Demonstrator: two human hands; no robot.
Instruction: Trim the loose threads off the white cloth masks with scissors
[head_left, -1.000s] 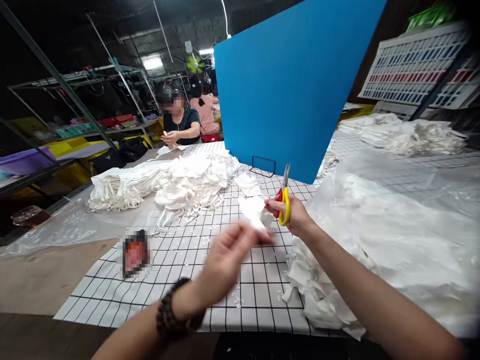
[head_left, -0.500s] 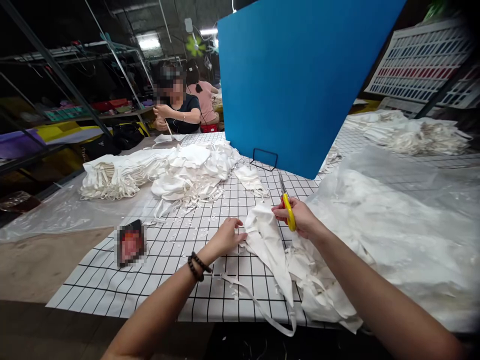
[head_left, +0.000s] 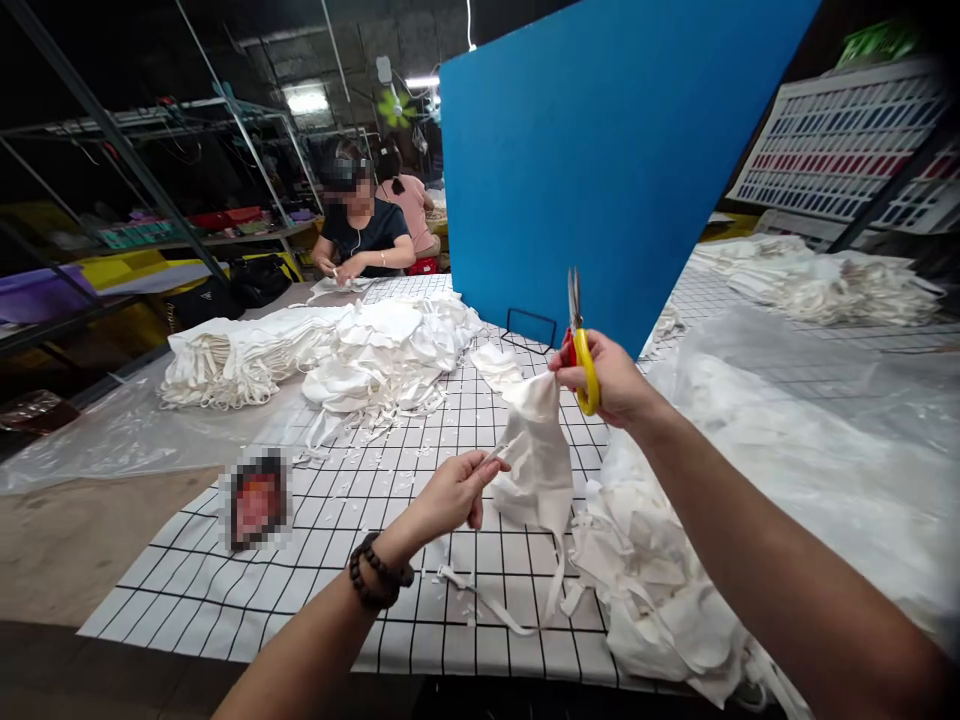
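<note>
Head view of a sewing workplace. The right hand (head_left: 611, 380) is raised above the surface (head_left: 390, 640), its fingers closed around the yellow handle of a pair of scissors (head_left: 579, 345), whose blades point upward and lie together. The same hand pinches the top corner of a white cloth piece (head_left: 541, 455), which hangs down from it, clear of the surface except for its long white strap (head_left: 517, 615), which trails onto the checked cover below. The left hand (head_left: 454, 492), with a dark bead bracelet (head_left: 379, 575) at the wrist, is closed on a thin strip at the left edge of the cloth piece, thumb and fingertips pressed together. Just right of the hanging cloth lies a loose heap of similar white pieces (head_left: 645, 590), resting against a large clear plastic bag (head_left: 795, 470) filled with white material. Farther back on the left, a stacked row of white pieces (head_left: 247, 355) lies beside a looser pile (head_left: 390, 350). Small white offcuts are scattered over the checked cover. An upright blue board (head_left: 600, 150) stands across the middle of the surface. Beyond it on the left, another person in a dark shirt (head_left: 364, 235) sits at the far end, both hands down on the surface. A further pile of white pieces (head_left: 817, 275) lies at the far right.
</note>
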